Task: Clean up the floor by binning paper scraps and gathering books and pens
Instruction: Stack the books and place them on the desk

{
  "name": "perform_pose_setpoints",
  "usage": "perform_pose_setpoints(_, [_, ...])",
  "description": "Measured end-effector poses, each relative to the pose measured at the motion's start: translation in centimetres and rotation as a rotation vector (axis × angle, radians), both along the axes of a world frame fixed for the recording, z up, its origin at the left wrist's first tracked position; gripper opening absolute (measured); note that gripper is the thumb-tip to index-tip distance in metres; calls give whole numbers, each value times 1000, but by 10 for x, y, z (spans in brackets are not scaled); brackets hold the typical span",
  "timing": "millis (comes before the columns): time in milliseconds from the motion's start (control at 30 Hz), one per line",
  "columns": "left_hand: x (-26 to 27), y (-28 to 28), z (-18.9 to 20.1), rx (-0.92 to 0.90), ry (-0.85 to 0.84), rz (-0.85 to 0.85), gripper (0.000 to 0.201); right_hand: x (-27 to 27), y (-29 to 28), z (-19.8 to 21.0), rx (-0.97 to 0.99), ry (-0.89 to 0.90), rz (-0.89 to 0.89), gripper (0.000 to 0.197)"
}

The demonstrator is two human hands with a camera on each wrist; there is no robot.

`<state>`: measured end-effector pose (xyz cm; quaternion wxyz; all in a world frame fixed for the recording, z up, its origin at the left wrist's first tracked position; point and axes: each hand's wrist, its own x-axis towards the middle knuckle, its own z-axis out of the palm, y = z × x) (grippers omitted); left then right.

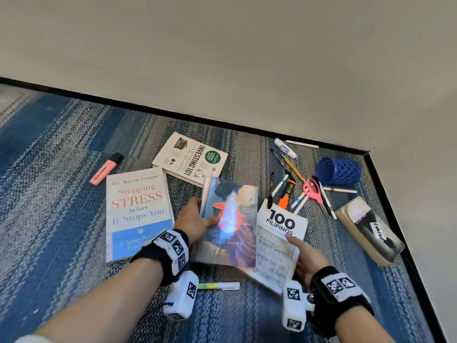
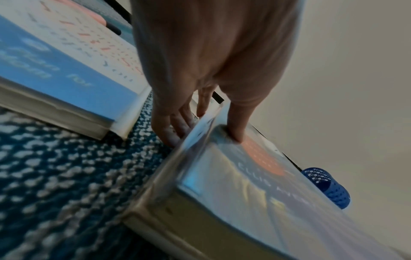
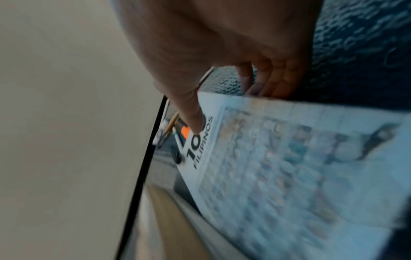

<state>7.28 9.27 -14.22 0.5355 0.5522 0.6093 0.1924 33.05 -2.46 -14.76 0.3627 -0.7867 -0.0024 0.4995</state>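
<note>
My left hand (image 1: pixel 201 214) grips the spine edge of a colourful book marked Ellis Avery (image 1: pixel 232 219), thumb on the cover and fingers under it. In the left wrist view the left hand (image 2: pixel 206 135) holds that book (image 2: pixel 255 184) tilted up off the carpet. My right hand (image 1: pixel 300 253) holds a white book titled 100 Filipinos (image 1: pixel 277 233), thumb on top and fingers beneath its right edge; the right wrist view shows this book (image 3: pixel 289 167) lifted. Three more books lie flat: Stopping Stress (image 1: pixel 138 209), Investing 101 (image 1: pixel 193 159) and a black-and-white one (image 1: pixel 371 231).
Several pens and markers (image 1: pixel 286 191) and pink scissors (image 1: pixel 314 191) lie scattered beside a tipped blue mesh cup (image 1: pixel 338 172). A pink highlighter (image 1: pixel 106 169) lies far left, a yellow-white pen (image 1: pixel 220 285) between my wrists. Walls with a black baseboard (image 1: pixel 222 122) form a corner.
</note>
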Motion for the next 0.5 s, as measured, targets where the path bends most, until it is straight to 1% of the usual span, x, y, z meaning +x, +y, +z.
perform_pose_setpoints(67, [-3,-4,-1,26,27,-34,54,-3,3,12,69,111,20,25])
perform_pose_setpoints(100, [-4,-7,-2,41,39,-44,53,-4,6,16,78,78,38,23])
perform_pose_setpoints(133, [-6,-11,-3,47,51,-47,55,-6,9,19,93,-16,53,23])
perform_pose_setpoints(200, [-6,-16,-4,56,74,-59,58,-14,15,34,100,-263,125,21])
perform_pose_setpoints(267, [-6,-20,-7,69,108,-77,61,-24,19,60,165,-514,253,16])
perform_pose_setpoints(333, [-5,-25,-11,82,134,-94,63,-32,22,91,229,-804,396,17])
perform_pose_setpoints(367, [-5,-27,-12,93,154,-109,64,-37,22,107,279,-913,448,18])
perform_pose_setpoints(400, [-4,-29,-12,105,175,-123,65,-42,24,123,341,-979,477,18])
perform_pose_setpoints(433, [-4,-31,-14,114,199,-142,65,-45,26,134,397,-1007,491,18])
perform_pose_setpoints(467, [-4,-32,-13,121,216,-161,64,-49,29,143,448,-999,495,17])
perform_pose_setpoints(500, [-3,-33,-13,123,230,-180,64,-53,32,141,473,-966,506,16])
